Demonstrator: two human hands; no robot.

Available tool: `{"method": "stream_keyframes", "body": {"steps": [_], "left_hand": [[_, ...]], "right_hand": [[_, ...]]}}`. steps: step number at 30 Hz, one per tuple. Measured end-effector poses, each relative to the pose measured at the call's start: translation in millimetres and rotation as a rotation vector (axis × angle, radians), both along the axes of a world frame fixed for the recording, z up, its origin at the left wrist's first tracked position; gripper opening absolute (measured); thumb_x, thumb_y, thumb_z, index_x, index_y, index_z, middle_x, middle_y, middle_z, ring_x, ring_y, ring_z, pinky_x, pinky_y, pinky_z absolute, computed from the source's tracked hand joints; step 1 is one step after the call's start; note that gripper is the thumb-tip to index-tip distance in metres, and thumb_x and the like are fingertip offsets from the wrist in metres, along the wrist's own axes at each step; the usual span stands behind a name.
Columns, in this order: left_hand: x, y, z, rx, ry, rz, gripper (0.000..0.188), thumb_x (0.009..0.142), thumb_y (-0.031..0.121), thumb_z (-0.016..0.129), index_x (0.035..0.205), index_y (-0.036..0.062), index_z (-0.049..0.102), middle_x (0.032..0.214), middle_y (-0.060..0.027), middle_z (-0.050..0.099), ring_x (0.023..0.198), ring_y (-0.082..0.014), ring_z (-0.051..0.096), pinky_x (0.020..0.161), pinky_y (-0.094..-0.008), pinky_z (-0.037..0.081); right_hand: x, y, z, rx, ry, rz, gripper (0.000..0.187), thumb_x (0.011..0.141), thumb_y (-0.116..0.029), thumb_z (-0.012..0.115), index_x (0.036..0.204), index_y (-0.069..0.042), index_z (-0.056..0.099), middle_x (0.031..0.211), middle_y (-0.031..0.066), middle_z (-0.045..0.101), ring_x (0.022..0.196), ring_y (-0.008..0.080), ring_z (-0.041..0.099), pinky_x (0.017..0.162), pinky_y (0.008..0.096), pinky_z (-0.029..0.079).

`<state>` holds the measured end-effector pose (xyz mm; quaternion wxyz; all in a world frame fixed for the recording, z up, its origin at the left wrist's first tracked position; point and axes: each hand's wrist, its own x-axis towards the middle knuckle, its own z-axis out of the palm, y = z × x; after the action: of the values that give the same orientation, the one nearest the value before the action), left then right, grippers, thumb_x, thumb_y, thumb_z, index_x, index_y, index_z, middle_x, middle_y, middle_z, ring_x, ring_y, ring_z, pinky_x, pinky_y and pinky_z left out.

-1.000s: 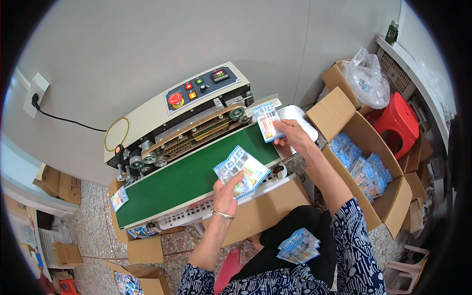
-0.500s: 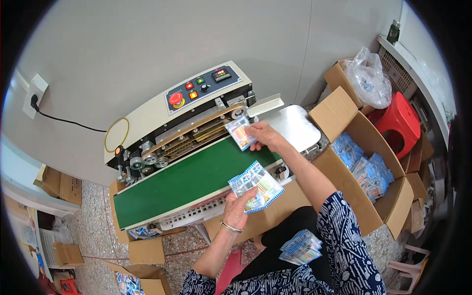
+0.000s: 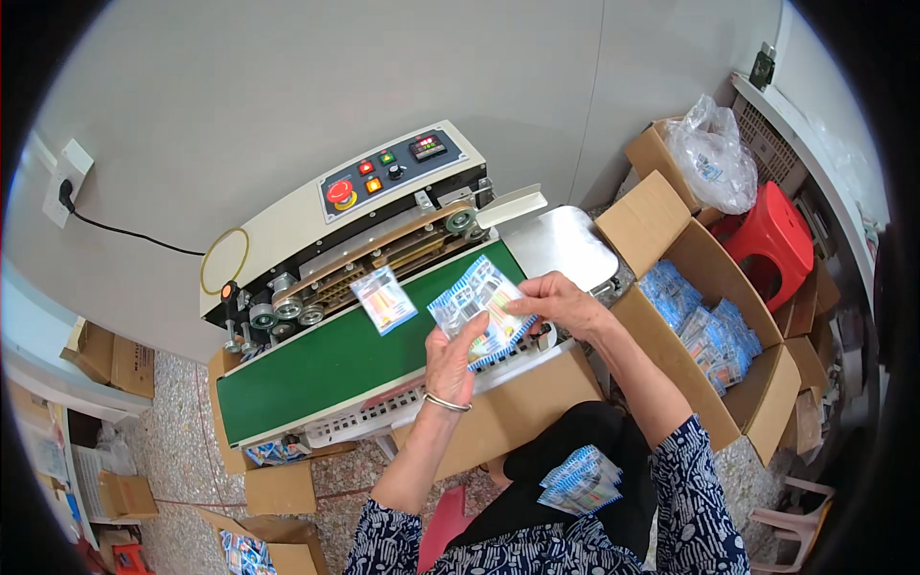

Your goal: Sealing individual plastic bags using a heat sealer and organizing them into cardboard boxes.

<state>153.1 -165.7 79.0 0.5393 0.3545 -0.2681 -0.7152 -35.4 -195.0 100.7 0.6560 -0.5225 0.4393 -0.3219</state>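
Over the near right end of the green conveyor belt [image 3: 297,379], my left hand [image 3: 448,366] grips a few flat plastic packets [image 3: 468,292] with blue striped edges, the thumb lying on top. My right hand [image 3: 567,305] pinches the right side of the same packets between thumb and fingers. A single packet [image 3: 383,300] lies on the belt to the left of my hands, its upper edge at the sealing machine's [image 3: 369,257] band. More packets [image 3: 581,479] rest in a small pile on my lap.
An open carton [image 3: 661,350] full of packets stands at the right, beside a red plastic stool [image 3: 781,240] and a clear plastic bag [image 3: 711,158]. The metal plate [image 3: 565,244] sits at the belt's right end. Another carton [image 3: 292,556] with packets is at lower left.
My right hand has let go of one packet, which has travelled left along the belt. That hand has come back to the packets in my left hand, which has risen slightly.
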Motion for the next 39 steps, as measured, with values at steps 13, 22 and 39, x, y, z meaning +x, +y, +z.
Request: {"method": "stream_keyframes", "body": {"steps": [13, 22, 39], "left_hand": [[11, 43, -25, 0.157, 0.019, -0.088, 0.026, 0.081, 0.006, 0.063, 0.105, 0.0014, 0.056, 0.097, -0.0122, 0.064, 0.085, -0.0193, 0.063, 0.074, -0.0310, 0.054], [8, 48, -30, 0.189, -0.003, -0.151, 0.029, 0.080, 0.007, 0.065, 0.107, 0.0024, 0.055, 0.098, -0.0128, 0.064, 0.087, -0.0199, 0.063, 0.078, -0.0327, 0.053], [-21, -11, 13, -0.023, 0.141, -0.085, 0.036, 0.090, 0.023, 0.056, 0.118, 0.0009, 0.050, 0.113, -0.0098, 0.058, 0.099, -0.0169, 0.057, 0.086, -0.0311, 0.047]], "right_hand": [[-16, -66, -27, 0.077, -0.041, -0.426, 0.016, 0.086, -0.019, 0.060, 0.087, -0.003, 0.061, 0.066, 0.0020, 0.060, 0.048, 0.0046, 0.052, 0.041, 0.0164, 0.038], [18, -84, -35, 0.049, 0.048, -0.283, 0.019, 0.082, -0.020, 0.062, 0.083, -0.001, 0.063, 0.065, 0.0041, 0.061, 0.047, 0.0083, 0.055, 0.039, 0.0186, 0.039], [7, 14, 8, -0.063, -0.029, 0.034, 0.023, 0.081, -0.024, 0.066, 0.091, -0.003, 0.065, 0.078, 0.0006, 0.062, 0.068, 0.0042, 0.055, 0.061, 0.0200, 0.046]]}}
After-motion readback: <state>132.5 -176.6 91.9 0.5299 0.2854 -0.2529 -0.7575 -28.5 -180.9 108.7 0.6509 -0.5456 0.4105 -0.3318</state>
